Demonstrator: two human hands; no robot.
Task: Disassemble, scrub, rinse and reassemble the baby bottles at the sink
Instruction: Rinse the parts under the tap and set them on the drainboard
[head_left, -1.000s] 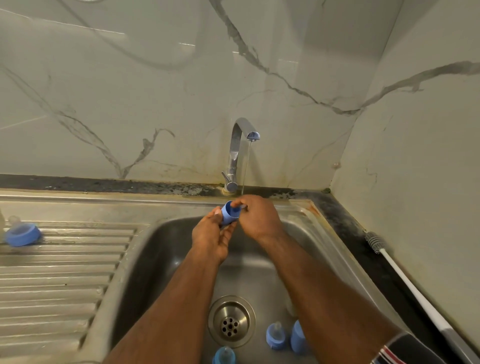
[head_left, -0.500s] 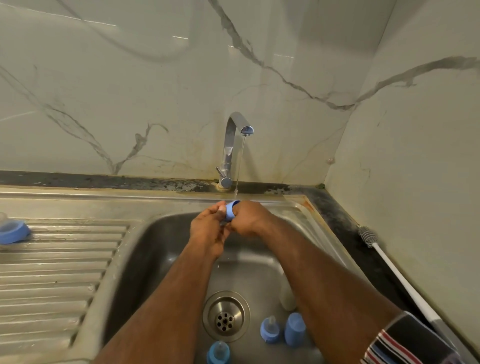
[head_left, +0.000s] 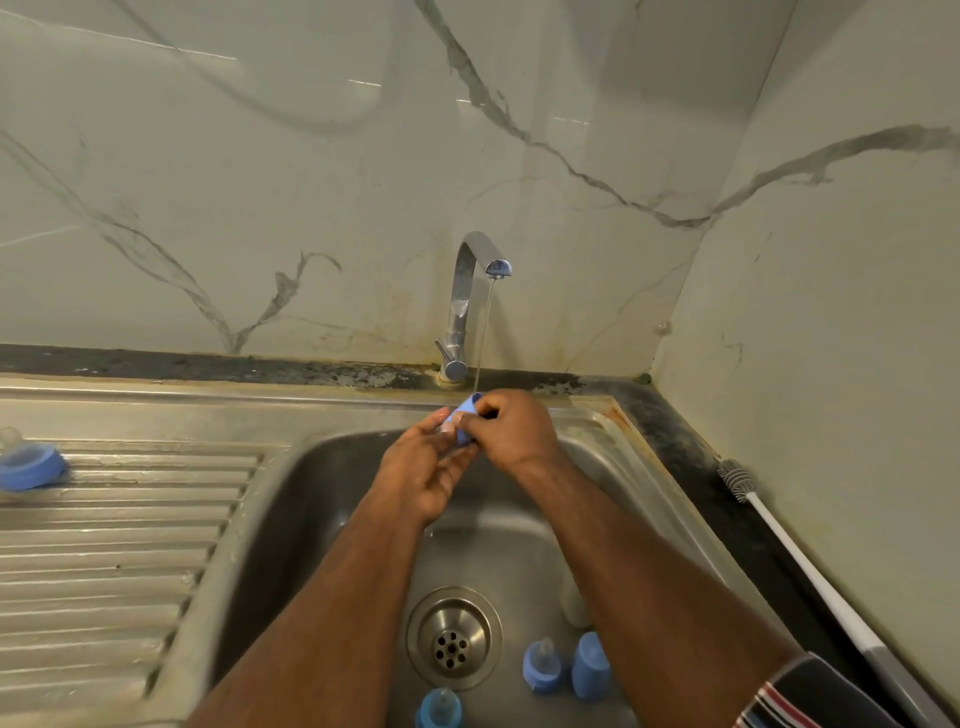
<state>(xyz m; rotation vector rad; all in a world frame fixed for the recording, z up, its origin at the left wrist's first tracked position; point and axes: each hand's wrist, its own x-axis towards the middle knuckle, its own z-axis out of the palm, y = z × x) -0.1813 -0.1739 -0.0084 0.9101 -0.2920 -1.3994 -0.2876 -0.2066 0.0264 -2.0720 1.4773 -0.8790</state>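
Right hand (head_left: 511, 431) & left hand (head_left: 423, 467) both pinch 1 blue bottle part (head_left: 464, 415) under tap (head_left: 470, 301); 3 blue-topped bottles (head_left: 543, 670) in sink (head_left: 311, 499), near.

Dim, greenish light; soft glare streaks on the far wall (head_left: 363, 156); edges bend; the hands slightly blurred.
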